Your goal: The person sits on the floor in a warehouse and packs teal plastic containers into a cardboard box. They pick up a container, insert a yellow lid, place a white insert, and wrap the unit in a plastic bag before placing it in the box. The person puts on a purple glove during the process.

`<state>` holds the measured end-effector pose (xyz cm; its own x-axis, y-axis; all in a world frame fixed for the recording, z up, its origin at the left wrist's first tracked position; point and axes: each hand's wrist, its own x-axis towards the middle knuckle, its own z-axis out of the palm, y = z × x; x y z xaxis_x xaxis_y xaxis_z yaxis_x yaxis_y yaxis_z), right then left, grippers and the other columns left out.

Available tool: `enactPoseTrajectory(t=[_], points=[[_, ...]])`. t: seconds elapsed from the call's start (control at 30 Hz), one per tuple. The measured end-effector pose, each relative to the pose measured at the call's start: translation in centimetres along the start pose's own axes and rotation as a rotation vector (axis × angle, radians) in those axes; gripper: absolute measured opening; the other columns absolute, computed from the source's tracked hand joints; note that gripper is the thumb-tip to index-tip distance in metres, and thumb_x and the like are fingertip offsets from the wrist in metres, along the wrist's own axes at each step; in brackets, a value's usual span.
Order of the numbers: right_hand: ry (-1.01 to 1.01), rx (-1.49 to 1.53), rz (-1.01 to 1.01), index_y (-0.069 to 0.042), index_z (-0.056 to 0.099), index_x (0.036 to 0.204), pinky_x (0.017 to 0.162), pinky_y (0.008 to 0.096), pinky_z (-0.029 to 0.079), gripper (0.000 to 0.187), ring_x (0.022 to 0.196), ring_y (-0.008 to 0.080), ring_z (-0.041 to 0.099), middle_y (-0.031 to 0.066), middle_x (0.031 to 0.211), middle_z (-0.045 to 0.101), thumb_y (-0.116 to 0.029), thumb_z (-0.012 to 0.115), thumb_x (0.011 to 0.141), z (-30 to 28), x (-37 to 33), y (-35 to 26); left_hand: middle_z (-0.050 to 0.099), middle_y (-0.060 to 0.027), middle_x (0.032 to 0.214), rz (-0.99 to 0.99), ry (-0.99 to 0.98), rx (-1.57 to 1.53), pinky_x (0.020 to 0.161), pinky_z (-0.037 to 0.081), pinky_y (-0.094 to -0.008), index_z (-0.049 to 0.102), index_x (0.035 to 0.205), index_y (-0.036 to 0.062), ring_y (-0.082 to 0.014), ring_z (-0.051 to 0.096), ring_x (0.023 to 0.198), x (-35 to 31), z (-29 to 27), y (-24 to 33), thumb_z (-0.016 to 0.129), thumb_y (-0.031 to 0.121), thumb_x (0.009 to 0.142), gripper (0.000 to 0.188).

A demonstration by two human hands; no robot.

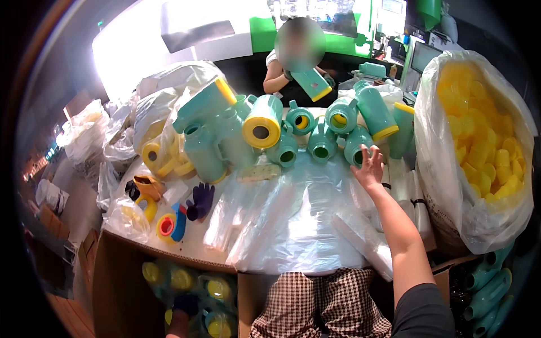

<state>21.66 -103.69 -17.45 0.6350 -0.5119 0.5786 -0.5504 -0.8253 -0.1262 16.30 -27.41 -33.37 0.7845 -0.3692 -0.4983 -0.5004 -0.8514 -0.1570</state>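
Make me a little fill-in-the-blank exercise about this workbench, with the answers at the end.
1. The bare ____ hand is at a rounded teal plastic jug.
2. The big translucent plastic bag at the right holds plastic pieces coloured ____.
3. A dark purple, five-fingered glove lies to the ____ of the flat clear plastic sheets.
4. The dark-gloved left hand is at an open brown cardboard ____.

Answers: right; yellow; left; box.
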Motion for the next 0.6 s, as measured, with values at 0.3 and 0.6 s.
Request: enactPoseTrajectory(t=[0.3, 0.6], points=[[0.155, 0.353, -0.481, -0.015, 0.066, 0.117, 0.079, 0.0402, 0.055, 0.058, 0.096, 0.0274, 0.06, 0.008, 0.108, 0.051, -0.017, 0.082, 0.062, -18.8, -3.5, 2.2, 0.061, -0.0197, 0.132, -0.197, 0.028, -0.447, 0.106, 0.044, -0.0448, 0.061, 0.127, 0.0049, -0.0353, 0.058, 0.123, -12.8, -21.2, 7.3, 0.066, 0.045, 0.085, 0.059], [-0.464, 1.346, -0.756, -0.006, 0.063, 0.132, 0.101, 0.0371, 0.047, 0.058, 0.117, 0.0255, 0.057, 0.0128, 0.128, 0.056, -0.021, 0.08, 0.078, -30.4, -17.9, 0.2, 0.049, -0.0247, 0.144, 0.958, 0.166, -1.462, 0.111, 0.038, -0.0456, 0.054, 0.133, -0.001, -0.0328, 0.052, 0.129, -5.6, -28.4, 26.6, 0.066, 0.054, 0.086, 0.073]])
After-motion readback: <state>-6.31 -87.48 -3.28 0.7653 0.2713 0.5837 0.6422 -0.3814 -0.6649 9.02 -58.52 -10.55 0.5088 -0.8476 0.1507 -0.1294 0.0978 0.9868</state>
